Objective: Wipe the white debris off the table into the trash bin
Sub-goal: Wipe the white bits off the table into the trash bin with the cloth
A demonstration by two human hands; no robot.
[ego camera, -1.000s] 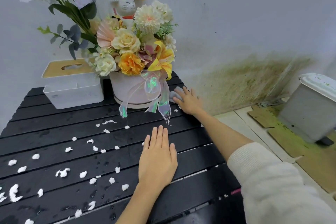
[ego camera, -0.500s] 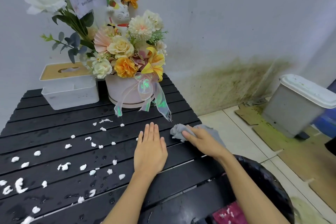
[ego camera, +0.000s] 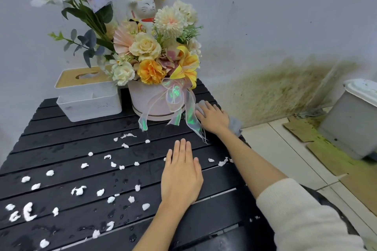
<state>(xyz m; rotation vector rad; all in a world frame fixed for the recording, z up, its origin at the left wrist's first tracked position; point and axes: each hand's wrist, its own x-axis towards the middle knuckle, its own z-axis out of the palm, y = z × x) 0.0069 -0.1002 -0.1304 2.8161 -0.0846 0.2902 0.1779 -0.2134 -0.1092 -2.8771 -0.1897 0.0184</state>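
Note:
Several bits of white debris lie scattered over the wet black slatted table, mostly left of centre, with a few near its right edge. My left hand rests flat on the table, fingers together, holding nothing. My right hand presses a grey cloth onto the table's far right corner, beside the flower box ribbon. A black trash bin shows only as a dark rim below the table's right edge, mostly hidden by my white sleeve.
A pink flower box with a bouquet and trailing ribbon stands at the back. A white tissue box sits left of it. On the floor at right are a grey lidded bin and cardboard sheets.
My right hand has moved with the cloth from the table's right edge near the middle back up to the far corner beside the flower box. My left hand has stayed put.

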